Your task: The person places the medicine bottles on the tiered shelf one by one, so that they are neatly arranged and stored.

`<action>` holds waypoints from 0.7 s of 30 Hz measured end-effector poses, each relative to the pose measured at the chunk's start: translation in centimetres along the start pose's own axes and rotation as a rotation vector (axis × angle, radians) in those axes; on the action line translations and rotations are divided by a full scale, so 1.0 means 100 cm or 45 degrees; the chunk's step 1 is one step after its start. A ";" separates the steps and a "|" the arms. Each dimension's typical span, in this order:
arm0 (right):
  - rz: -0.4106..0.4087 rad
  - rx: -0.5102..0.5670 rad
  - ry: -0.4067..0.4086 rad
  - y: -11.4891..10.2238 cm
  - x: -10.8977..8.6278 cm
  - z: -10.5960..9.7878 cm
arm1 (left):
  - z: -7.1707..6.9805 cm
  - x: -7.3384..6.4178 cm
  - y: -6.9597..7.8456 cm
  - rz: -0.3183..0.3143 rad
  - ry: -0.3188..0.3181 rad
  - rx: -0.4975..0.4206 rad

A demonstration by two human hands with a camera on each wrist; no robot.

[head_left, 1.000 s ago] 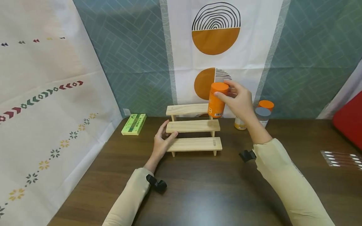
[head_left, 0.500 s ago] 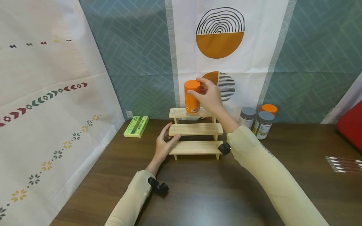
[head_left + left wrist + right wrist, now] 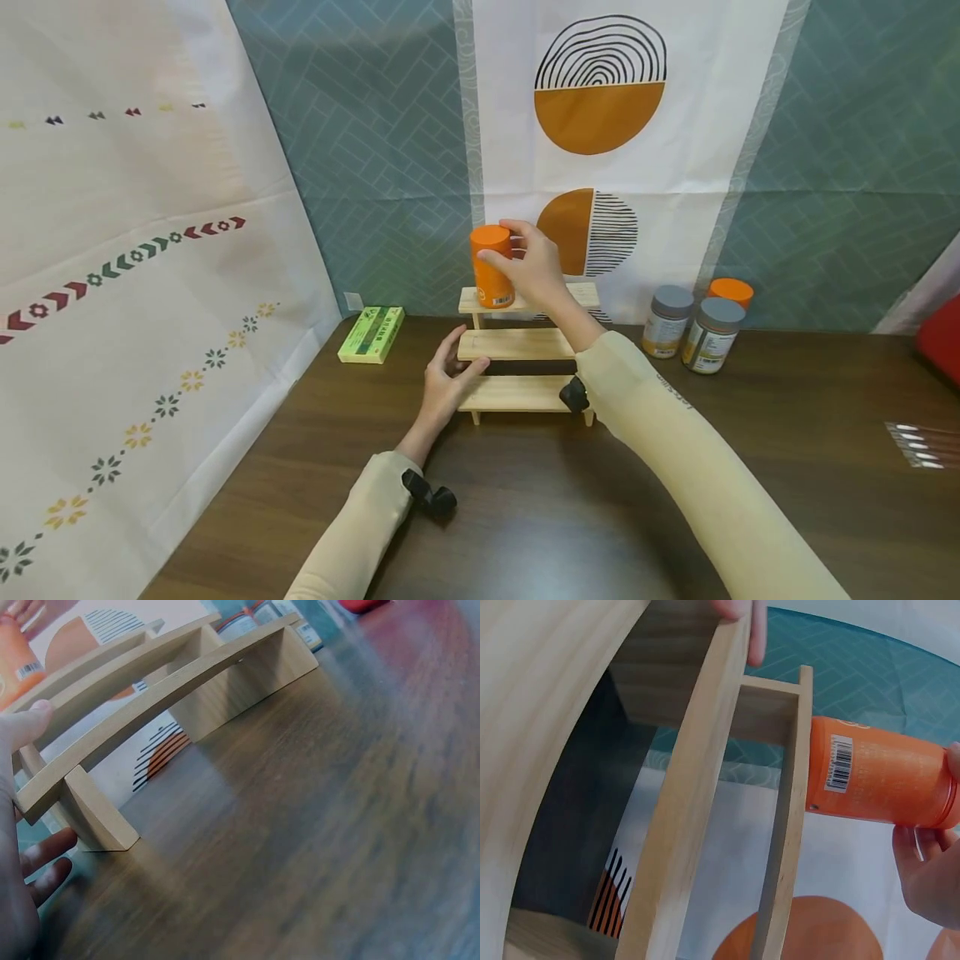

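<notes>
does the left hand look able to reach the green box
Probably yes, once the left hand lets go of the wooden stand: only bare table shows between that hand and the green box.

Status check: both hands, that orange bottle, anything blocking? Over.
Right hand gripping orange bottle, upright at left end of top tier. Left hand holding left side of wooden stand. Nothing seen blocking; three other bottles off to the right.

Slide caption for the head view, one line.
Right hand holds an upright orange bottle at the top tier of a wooden stand; left hand holds the stand's left end.
</notes>
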State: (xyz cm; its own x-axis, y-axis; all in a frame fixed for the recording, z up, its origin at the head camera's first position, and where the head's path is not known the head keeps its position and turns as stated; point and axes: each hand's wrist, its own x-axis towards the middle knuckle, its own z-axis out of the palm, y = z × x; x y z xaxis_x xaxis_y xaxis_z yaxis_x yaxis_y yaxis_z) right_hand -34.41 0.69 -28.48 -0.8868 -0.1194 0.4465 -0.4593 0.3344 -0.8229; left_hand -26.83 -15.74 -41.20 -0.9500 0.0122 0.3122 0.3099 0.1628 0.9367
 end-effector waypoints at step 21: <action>0.000 -0.035 -0.001 0.006 -0.004 0.002 | 0.004 0.000 0.000 0.030 0.017 0.002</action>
State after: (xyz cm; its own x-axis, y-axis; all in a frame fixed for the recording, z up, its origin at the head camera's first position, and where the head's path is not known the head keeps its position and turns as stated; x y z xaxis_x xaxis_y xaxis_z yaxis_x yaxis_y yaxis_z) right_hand -34.30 0.76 -29.21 -0.8869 -0.1197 0.4462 -0.4576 0.3602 -0.8129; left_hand -26.89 -15.38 -41.26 -0.9419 0.0032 0.3360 0.3319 0.1643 0.9289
